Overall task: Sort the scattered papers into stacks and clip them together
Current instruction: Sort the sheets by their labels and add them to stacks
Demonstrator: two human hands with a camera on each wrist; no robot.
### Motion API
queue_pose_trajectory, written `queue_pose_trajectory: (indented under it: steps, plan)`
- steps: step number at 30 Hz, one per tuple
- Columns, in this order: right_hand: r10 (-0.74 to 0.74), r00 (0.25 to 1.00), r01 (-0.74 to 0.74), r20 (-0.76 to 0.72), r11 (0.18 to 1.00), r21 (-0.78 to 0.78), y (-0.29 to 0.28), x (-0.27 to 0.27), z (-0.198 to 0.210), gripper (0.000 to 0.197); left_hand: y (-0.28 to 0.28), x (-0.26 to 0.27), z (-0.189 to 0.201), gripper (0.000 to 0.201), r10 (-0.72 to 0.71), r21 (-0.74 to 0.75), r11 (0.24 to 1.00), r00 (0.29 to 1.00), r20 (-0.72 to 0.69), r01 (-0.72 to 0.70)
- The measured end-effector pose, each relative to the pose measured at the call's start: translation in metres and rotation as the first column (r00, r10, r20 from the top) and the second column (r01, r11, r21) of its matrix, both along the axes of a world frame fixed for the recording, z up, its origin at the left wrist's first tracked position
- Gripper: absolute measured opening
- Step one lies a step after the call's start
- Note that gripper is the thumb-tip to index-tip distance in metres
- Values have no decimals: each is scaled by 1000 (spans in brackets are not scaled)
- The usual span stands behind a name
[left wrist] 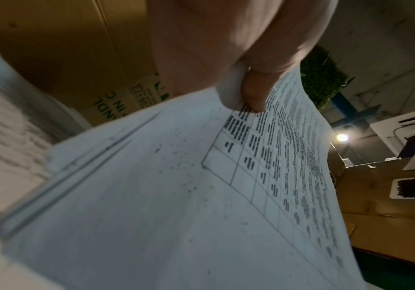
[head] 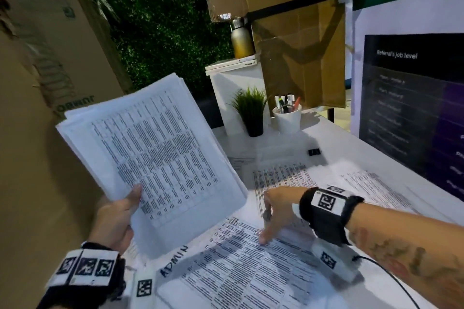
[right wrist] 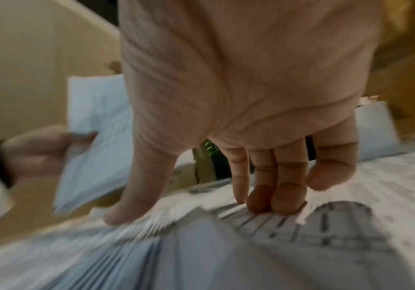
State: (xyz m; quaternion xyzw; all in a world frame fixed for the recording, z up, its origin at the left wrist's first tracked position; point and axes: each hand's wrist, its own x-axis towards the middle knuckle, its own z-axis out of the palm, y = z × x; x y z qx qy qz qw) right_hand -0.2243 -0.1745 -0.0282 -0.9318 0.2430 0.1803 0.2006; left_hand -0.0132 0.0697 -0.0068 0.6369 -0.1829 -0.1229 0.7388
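My left hand (head: 120,216) holds a thick stack of printed sheets (head: 155,153) up above the table's left side, thumb on top of the lower corner. In the left wrist view the thumb (left wrist: 251,92) pinches that stack (left wrist: 151,196) against the fingers behind it. My right hand (head: 276,211) is spread flat, fingertips (right wrist: 275,204) pressing on a loose printed sheet (right wrist: 300,231) on the table. A sheet marked "ADMIN" (head: 238,266) lies nearest me, with more scattered sheets (head: 371,188) beyond. A black binder clip (head: 314,152) lies on the table farther back.
A small potted plant (head: 251,113) and a white cup of pens (head: 287,115) stand at the back, beside a white box (head: 233,88) with a metal bottle (head: 242,37) on it. Cardboard boxes (head: 37,83) rise at left, a poster board (head: 414,108) at right.
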Motion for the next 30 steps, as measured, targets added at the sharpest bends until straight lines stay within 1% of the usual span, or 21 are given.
queue_pose_trajectory:
  steps: [2, 4, 5, 6, 8, 9, 10, 11, 12, 13, 15, 17, 19, 20, 22, 23, 25, 26, 28, 29, 30]
  plan:
    - [59, 998, -59, 1, 998, -11, 14, 5, -4, 54, 2, 4, 6, 25, 20, -54, 998, 1000, 6, -20]
    - [72, 997, -72, 11, 996, -49, 23, 9, -8, 49, 4, 5, 12, 39, 37, -82, 996, 999, 16, -35]
    - [77, 996, -74, 34, 995, -67, 25, 10, -7, 46, 5, 5, 13, 42, 41, -92, 995, 999, 29, -39]
    - [64, 995, -59, 77, 996, -71, 23, 11, -6, 41, 7, 4, 15, 44, 33, -102, 994, 998, 46, -28]
    - [-25, 972, 29, 232, 999, -14, 11, 10, -2, 29, 12, 0, 21, 45, -3, -118, 993, 998, 68, 11]
    - [-94, 937, 80, 336, 995, 55, 3, 7, 2, 20, 15, -1, 24, 45, -23, -122, 992, 996, 83, 33]
    - [-184, 881, 128, 436, 980, 154, -6, 5, 4, 13, 17, -6, 28, 44, -53, -118, 991, 995, 88, 63]
    - [-278, 799, 142, 533, 949, 282, -14, 2, 7, 7, 18, -10, 31, 41, -87, -119, 988, 993, 80, 96]
    - [-373, 708, 129, 600, 903, 410, -19, 1, 9, 6, 19, -15, 33, 39, -116, -121, 985, 991, 60, 122]
    - [-458, 622, 92, 635, 848, 521, -22, 0, 13, 10, 17, -19, 34, 40, -142, -124, 982, 989, 30, 145]
    - [-597, 502, -24, 626, 714, 699, -17, 1, 20, 19, 13, -22, 32, 38, -169, -104, 981, 985, -31, 165]
    - [-698, 442, -175, 563, 549, 818, -6, 5, 28, 26, 8, -20, 26, 32, -160, -69, 986, 981, -109, 154]
    - [-734, 438, -263, 519, 447, 855, 7, 9, 34, 27, 1, -20, 18, 33, -140, -38, 990, 969, -201, 135]
    - [-735, 454, -277, 504, 422, 863, 11, 10, 35, 25, -3, -20, 14, 35, -128, -38, 992, 967, -219, 123]
    - [-719, 494, -271, 489, 408, 872, 19, 11, 37, 20, -7, -21, 9, 34, -103, -42, 994, 973, -205, 97]
    - [-719, 511, -262, 471, 392, 882, 21, 10, 37, 23, -9, -23, 8, 30, -97, -29, 995, 975, -198, 93]
    - [-734, 544, -212, 407, 349, 913, 20, 11, 35, 44, -10, -30, 7, 27, -110, -3, 994, 973, -201, 112]
    - [-723, 567, -177, 393, 360, 916, 20, 10, 36, 59, -10, -33, 6, 28, -121, 3, 992, 973, -196, 124]
    - [-663, 599, -153, 449, 455, 877, 19, 12, 36, 91, -11, -36, 3, 32, -101, 6, 995, 984, -149, 103]
    - [-617, 608, -158, 500, 523, 838, 18, 11, 37, 98, -12, -37, 1, 34, -83, -9, 997, 990, -114, 82]
    - [-578, 603, -161, 550, 586, 794, 20, 9, 39, 93, -13, -39, 0, 35, -66, -30, 998, 995, -77, 64]
